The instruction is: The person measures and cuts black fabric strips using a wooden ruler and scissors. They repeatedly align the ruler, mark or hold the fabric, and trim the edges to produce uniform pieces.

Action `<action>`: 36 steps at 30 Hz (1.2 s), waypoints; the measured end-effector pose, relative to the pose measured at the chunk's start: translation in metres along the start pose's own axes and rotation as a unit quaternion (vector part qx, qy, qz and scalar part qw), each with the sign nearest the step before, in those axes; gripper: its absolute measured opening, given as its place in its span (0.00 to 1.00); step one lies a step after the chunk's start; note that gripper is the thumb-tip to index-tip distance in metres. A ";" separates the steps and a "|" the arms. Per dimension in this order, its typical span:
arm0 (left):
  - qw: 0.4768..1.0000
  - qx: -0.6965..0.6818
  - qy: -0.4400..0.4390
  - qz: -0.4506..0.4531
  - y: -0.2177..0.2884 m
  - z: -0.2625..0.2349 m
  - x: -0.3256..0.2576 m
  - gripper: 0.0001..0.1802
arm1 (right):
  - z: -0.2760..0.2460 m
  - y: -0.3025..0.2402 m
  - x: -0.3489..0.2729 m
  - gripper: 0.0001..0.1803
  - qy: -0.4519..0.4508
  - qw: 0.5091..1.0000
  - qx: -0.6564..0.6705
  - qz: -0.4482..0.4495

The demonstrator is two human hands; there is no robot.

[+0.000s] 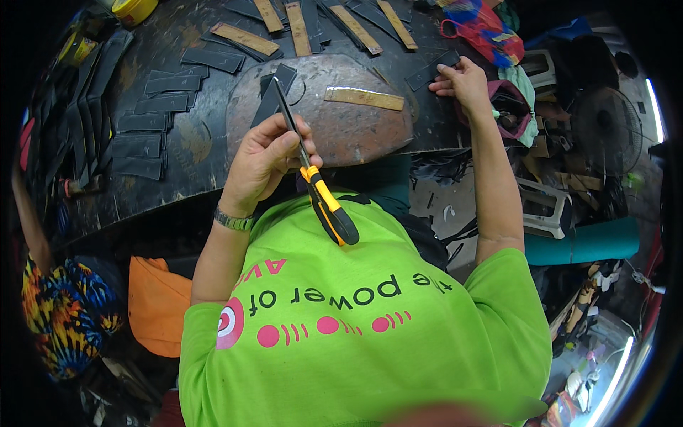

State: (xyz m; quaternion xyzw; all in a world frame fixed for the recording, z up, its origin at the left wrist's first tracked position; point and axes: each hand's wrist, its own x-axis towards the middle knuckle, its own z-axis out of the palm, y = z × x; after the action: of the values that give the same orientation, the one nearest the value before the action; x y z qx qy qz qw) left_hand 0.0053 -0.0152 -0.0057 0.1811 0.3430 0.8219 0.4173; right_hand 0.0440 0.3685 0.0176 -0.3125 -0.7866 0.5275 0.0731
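Note:
My left hand (274, 153) is closed round the blades of a pair of scissors (329, 206) with yellow and black handles. The blades point away over the table, and the handles hang toward my shirt. At the right side of the table, my right hand (462, 84) has its thumb and fingers at the edge of a flat black strip (425, 72); it seems to pinch it. Between the hands, a worn oval board (341, 135) bears a tan flat piece (364, 98) and crossed black strips (267, 107) beyond the scissors.
Black strips (142, 146) lie in rows on the dark table (199, 174), with longer ones (92, 107) heaped at far left. More tan pieces (297, 30) lie along the back. A colourful bag (487, 32) is at back right; a fan (608, 132) stands beyond. Another person's arm (30, 206) reaches in at left.

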 end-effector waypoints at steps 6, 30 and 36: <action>1.000 -0.025 -0.008 0.007 -0.001 -0.001 0.001 0.10 | -0.001 -0.014 -0.014 0.14 0.003 0.993 -0.118 0.025; 0.999 -0.018 -0.018 0.019 -0.002 0.000 0.002 0.09 | 0.071 -0.045 -0.087 0.12 -0.138 0.885 -0.323 -0.307; 1.000 -0.013 -0.015 0.014 -0.002 -0.001 0.001 0.09 | 0.032 -0.044 -0.061 0.11 -0.184 0.925 -0.199 -0.266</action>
State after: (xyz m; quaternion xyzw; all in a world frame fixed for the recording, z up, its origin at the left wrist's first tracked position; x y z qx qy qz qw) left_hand 0.0050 -0.0136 -0.0076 0.1927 0.3232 0.8293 0.4132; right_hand 0.0600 0.2971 0.0555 0.0025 -0.9291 0.3698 0.0007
